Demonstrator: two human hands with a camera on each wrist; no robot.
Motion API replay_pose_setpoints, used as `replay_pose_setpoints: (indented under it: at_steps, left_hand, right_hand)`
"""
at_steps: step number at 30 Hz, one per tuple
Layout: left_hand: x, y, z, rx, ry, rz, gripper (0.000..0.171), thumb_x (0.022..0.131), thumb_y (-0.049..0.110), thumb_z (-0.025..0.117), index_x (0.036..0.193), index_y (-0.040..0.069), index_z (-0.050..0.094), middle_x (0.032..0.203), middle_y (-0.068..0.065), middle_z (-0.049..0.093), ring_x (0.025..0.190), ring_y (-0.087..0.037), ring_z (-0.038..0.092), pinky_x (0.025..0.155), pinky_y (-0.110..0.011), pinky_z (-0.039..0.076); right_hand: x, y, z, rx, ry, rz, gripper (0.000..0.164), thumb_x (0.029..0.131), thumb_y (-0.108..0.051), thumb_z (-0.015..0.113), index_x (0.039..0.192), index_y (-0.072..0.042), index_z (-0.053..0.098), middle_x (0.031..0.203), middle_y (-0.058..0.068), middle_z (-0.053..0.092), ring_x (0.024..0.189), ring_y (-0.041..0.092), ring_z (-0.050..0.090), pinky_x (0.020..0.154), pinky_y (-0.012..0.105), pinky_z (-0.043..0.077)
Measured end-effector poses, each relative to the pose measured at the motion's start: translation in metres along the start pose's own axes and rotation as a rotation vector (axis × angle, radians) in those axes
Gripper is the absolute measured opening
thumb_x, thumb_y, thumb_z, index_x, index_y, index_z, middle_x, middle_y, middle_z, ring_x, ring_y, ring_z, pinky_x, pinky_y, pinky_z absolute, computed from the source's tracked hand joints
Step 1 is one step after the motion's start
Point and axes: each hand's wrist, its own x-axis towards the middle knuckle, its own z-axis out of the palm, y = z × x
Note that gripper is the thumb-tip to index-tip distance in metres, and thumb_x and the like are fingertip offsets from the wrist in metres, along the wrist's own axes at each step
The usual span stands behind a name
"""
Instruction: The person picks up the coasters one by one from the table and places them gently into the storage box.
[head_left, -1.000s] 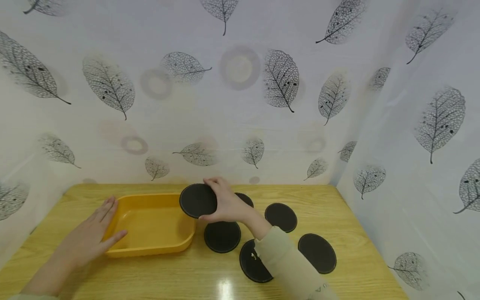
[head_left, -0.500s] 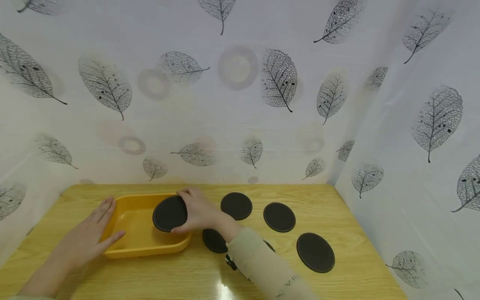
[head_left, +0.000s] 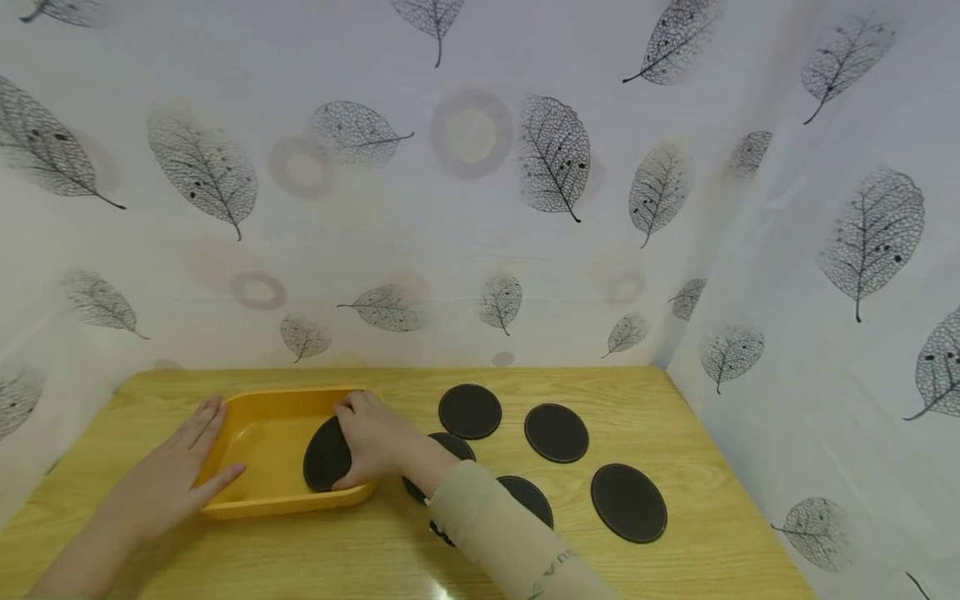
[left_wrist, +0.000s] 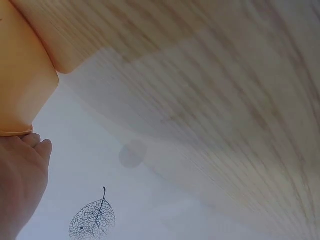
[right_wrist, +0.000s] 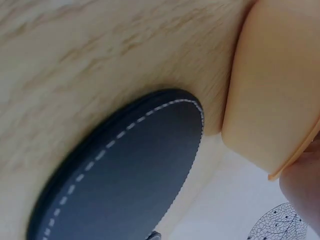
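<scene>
In the head view my right hand (head_left: 375, 442) grips a round black coaster (head_left: 327, 457) by its edge, inside the right end of a yellow-orange tray (head_left: 288, 502). The coaster is tilted and low in the tray; whether it touches the bottom I cannot tell. My left hand (head_left: 161, 479) rests on the tray's left rim, fingers straight and thumb over the inside. The left wrist view shows that hand's fingers against the tray's wall (left_wrist: 22, 85). A black coaster with white edge stitching (right_wrist: 130, 175) lies on the table in the right wrist view, beside the tray.
Several more black coasters lie right of the tray, among them a back one (head_left: 470, 411), a middle one (head_left: 557, 433) and a right one (head_left: 629, 502). My right forearm partly covers two others. A leaf-patterned curtain (head_left: 465, 225) borders the wooden table (head_left: 720, 533).
My right hand has carried the coaster left from over the tray's right rim and lowered it into the tray. The left hand keeps its place on the rim.
</scene>
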Motion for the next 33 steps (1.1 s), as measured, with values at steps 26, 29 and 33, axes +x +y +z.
replay_pose_setpoints:
  at_steps: [26, 29, 33]
  left_hand:
    - [-0.004, 0.005, 0.000, 0.033, 0.059, 0.034, 0.087, 0.093, 0.042, 0.055, 0.150, -0.001, 0.005, 0.158, -0.006, -0.009, 0.146, -0.021, -0.007, 0.106, -0.009, -0.019]
    - [-0.005, 0.005, 0.000, 0.032, 0.067, 0.039, 0.087, 0.093, 0.041, 0.055, 0.150, -0.001, 0.006, 0.158, -0.006, -0.009, 0.146, -0.022, -0.006, 0.107, -0.010, -0.019]
    - [-0.007, 0.006, 0.000, 0.030, 0.071, 0.035, 0.086, 0.093, 0.041, 0.055, 0.150, -0.001, 0.007, 0.158, -0.006, -0.009, 0.145, -0.019, -0.010, 0.107, -0.010, -0.019]
  right_hand:
    - [-0.010, 0.010, 0.003, 0.333, 0.028, 0.035, 0.099, 0.072, -0.066, 0.066, 0.147, -0.014, 0.030, 0.146, 0.005, 0.032, 0.131, 0.016, 0.036, 0.106, 0.022, 0.038]
    - [-0.018, 0.019, 0.001, 0.399, 0.071, 0.042, 0.096, 0.073, -0.063, 0.068, 0.147, -0.013, 0.031, 0.145, 0.006, 0.034, 0.130, 0.017, 0.038, 0.106, 0.025, 0.039]
    - [-0.034, 0.032, -0.004, 0.417, 0.137, 0.067, 0.091, 0.074, -0.059, 0.070, 0.145, -0.012, 0.035, 0.142, 0.006, 0.038, 0.128, 0.019, 0.040, 0.106, 0.029, 0.040]
